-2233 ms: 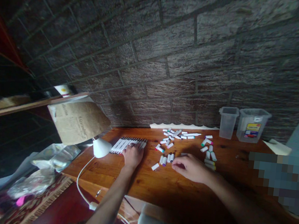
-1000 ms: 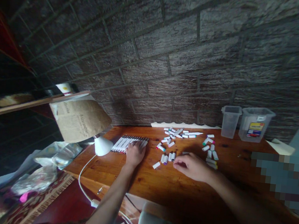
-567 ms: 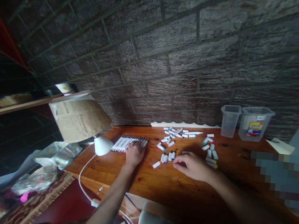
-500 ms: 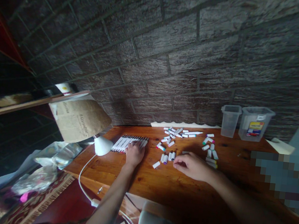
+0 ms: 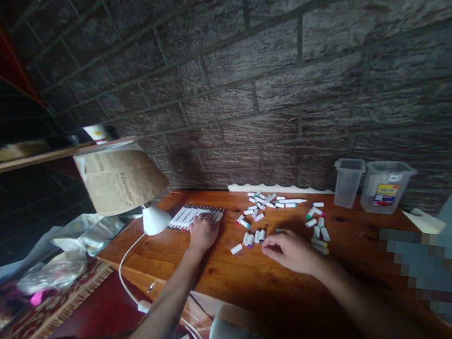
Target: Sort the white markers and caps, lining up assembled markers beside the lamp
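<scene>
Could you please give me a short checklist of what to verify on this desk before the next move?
Left hand on the row of white markers: ok, fingers resting across the row.
Right hand: cannot tell whether its fingertips hold anything.
Loose white marker pieces: ok, lying just beyond the right fingertips.
White desk lamp: cannot tell whether it touches the end of the row.
Clear plastic tubs: ok, upright by the brick wall.
</scene>
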Tool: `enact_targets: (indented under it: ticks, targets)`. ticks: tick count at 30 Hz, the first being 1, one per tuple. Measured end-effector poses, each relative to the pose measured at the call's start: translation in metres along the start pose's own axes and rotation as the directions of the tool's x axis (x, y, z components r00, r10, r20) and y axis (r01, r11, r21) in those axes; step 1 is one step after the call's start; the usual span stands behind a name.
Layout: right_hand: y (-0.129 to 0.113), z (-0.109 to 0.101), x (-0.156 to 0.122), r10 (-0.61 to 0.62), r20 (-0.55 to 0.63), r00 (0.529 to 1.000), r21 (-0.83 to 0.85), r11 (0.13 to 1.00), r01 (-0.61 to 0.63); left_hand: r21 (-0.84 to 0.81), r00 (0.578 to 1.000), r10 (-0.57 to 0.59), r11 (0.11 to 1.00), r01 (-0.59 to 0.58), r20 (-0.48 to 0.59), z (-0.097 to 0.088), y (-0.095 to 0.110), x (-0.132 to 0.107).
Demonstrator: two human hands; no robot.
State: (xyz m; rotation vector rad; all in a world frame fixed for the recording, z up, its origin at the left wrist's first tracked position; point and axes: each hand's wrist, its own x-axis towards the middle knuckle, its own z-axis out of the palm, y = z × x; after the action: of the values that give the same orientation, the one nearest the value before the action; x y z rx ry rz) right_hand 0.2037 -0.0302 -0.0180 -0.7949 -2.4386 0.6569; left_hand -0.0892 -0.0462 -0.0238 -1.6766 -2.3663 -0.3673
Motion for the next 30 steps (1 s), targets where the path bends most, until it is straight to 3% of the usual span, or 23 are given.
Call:
enact_targets:
  ticks: [30]
  targets:
    - [0.0037,0.0020,-0.0002,-0.014,-0.001,1.000,0.019,1.000,0.014,-0.009,1.000,-0.014,1.000,0.015,0.008,0.0006,-0.0006,0.0005]
